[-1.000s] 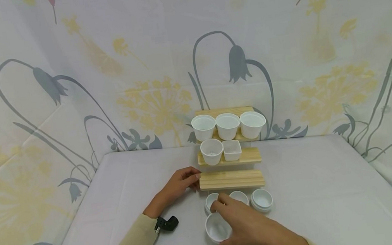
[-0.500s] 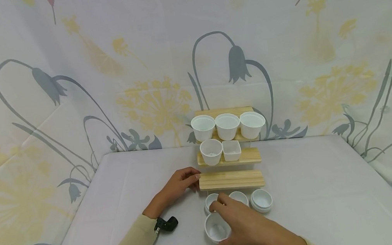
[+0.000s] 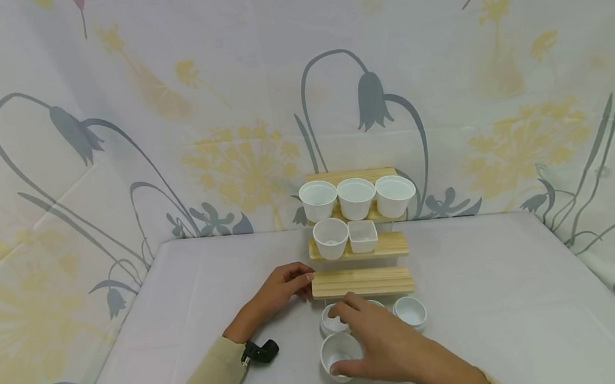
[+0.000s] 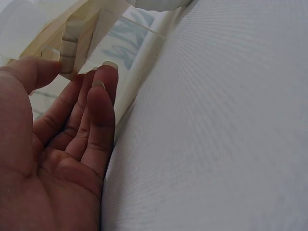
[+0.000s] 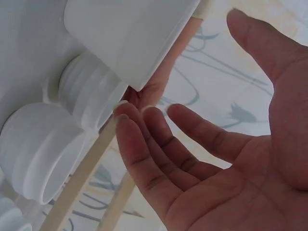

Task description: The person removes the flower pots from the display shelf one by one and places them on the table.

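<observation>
My left hand [image 3: 275,292] pinches the left end of the lowest step of a wooden stepped shelf [image 3: 362,282]. In the left wrist view the thumb lies over the board end [image 4: 70,45], with fingertips under it. My right hand [image 3: 386,340] hovers over a white round cup [image 3: 332,349] at the front, thumb and fingers spread apart. Seen from the right wrist, the fingers are held off the cup [image 5: 130,33] and nothing is between them. The hand partly covers the cup's right side.
Behind the cup stand white ridged jars, the left jar [image 3: 331,323], a mostly hidden middle one and the right jar [image 3: 410,311]. A round cup [image 3: 331,248] and square cup [image 3: 364,245] stand on the middle step. Three white cups [image 3: 357,200] stand on the top step.
My right hand's fingers have let go of the front cup and moved slightly up and away, spreading. The cup stays in place. My left hand has not moved.
</observation>
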### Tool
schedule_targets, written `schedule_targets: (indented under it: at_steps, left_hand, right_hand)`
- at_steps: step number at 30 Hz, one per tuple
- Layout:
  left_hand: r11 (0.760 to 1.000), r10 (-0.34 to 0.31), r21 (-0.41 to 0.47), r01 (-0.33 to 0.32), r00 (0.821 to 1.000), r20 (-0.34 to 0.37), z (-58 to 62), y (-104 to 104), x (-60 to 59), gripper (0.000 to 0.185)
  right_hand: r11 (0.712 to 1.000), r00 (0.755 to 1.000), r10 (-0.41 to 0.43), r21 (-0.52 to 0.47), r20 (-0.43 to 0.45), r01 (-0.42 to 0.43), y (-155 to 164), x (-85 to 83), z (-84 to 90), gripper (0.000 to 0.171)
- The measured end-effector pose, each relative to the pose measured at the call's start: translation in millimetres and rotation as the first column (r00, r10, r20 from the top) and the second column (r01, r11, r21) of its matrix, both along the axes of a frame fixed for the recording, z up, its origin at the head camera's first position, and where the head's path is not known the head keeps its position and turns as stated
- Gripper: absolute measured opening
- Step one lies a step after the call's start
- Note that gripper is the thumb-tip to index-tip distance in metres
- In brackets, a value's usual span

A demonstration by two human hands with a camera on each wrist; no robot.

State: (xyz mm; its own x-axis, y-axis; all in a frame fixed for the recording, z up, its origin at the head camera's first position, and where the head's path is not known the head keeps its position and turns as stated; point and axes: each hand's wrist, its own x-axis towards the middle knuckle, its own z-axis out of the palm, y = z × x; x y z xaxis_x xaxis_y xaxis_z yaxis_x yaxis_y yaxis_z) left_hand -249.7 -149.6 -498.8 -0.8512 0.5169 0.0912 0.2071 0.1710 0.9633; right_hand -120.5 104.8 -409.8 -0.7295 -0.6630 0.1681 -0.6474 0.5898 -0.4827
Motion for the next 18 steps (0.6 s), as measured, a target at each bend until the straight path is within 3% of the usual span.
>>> schedule_targets:
  at_steps: [8, 18]
  left_hand:
    - [1.0, 0.002, -0.008, -0.002, 1.0, -0.006, -1.4, 0, -1.1, 0.024]
    - [1.0, -0.006, -0.003, 0.006, 1.0, -0.011, -1.1, -1, -1.4, 0.025]
  right_hand:
    - [0.995, 0.996, -0.082, -0.059, 0.033, 0.084, 6, -7.3, 7.6, 0.055]
    - [0.987, 0.992, -0.12, -0.11, -0.039, 0.116, 9, -13.4, 9.7, 0.053]
